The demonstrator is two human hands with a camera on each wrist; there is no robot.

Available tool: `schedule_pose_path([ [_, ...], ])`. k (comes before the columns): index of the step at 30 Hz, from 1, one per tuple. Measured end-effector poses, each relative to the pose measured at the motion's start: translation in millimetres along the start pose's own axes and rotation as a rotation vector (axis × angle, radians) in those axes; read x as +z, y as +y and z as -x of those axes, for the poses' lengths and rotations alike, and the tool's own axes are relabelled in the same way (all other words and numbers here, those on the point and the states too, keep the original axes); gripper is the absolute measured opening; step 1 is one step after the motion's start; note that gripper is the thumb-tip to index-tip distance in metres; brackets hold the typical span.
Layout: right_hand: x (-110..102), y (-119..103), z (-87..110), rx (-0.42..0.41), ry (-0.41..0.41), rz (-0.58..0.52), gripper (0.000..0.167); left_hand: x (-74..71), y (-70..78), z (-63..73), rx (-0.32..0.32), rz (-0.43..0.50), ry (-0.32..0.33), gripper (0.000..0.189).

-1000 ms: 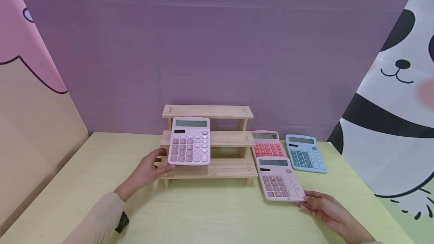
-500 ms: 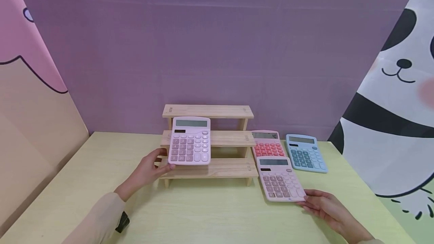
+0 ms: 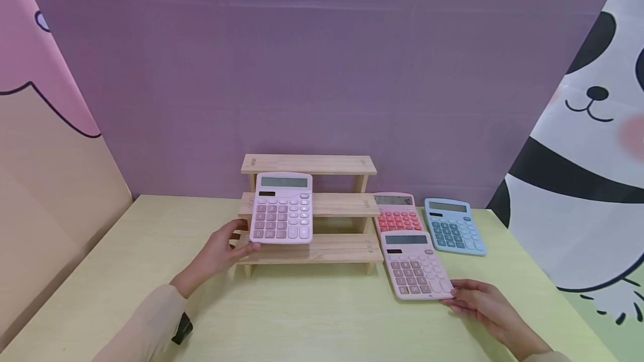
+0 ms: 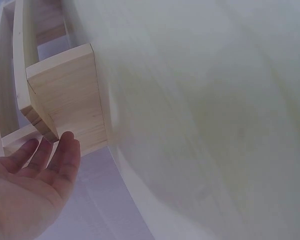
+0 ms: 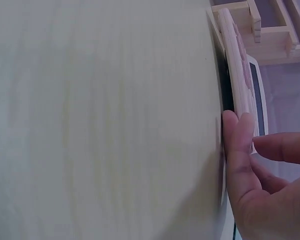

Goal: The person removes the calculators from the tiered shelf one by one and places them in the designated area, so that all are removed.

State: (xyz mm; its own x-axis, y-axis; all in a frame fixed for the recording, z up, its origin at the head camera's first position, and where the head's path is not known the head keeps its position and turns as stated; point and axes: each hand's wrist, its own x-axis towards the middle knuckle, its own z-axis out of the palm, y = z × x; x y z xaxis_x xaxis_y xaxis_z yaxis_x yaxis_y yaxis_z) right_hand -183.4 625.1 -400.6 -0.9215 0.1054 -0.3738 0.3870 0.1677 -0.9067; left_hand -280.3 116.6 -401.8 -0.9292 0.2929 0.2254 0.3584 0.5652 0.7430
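Note:
A lilac-pink calculator (image 3: 280, 208) leans upright against the three-tier wooden stand (image 3: 337, 250), its bottom edge at the lowest step. My left hand (image 3: 221, 250) grips its lower left corner, thumb in front and fingers behind; in the left wrist view those fingers (image 4: 65, 160) are curled by the stand's end. To the right, a pale pink calculator (image 3: 415, 267) slants across the table, its top end overlapping a pink calculator with red keys (image 3: 399, 219). My right hand (image 3: 483, 306) pinches its lower right corner, thumb above and fingers (image 5: 238, 150) underneath, holding that corner slightly up.
A blue calculator (image 3: 454, 227) lies at the back right of the pale yellow table (image 3: 302, 317). Behind stands a purple backdrop (image 3: 322, 71), with a panda panel (image 3: 593, 183) on the right and a pink and beige panel (image 3: 50, 155) on the left.

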Motion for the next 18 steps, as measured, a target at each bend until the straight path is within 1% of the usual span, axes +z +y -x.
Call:
schedule_pose_path([
  [7,-2.3,-1.2,5.8,-0.015,-0.031,0.040,0.050,0.0,0.3,0.0,0.009,0.000,-0.003,0.070],
  [12,-4.1,-3.1,7.6,0.012,-0.017,0.054,0.048,-0.4,0.5,-0.8,0.005,-0.008,0.012,0.069],
  [18,-8.1,-2.1,8.5,0.028,-0.010,0.024,0.046,0.3,-0.4,-1.3,0.000,-0.009,0.014,0.070],
])
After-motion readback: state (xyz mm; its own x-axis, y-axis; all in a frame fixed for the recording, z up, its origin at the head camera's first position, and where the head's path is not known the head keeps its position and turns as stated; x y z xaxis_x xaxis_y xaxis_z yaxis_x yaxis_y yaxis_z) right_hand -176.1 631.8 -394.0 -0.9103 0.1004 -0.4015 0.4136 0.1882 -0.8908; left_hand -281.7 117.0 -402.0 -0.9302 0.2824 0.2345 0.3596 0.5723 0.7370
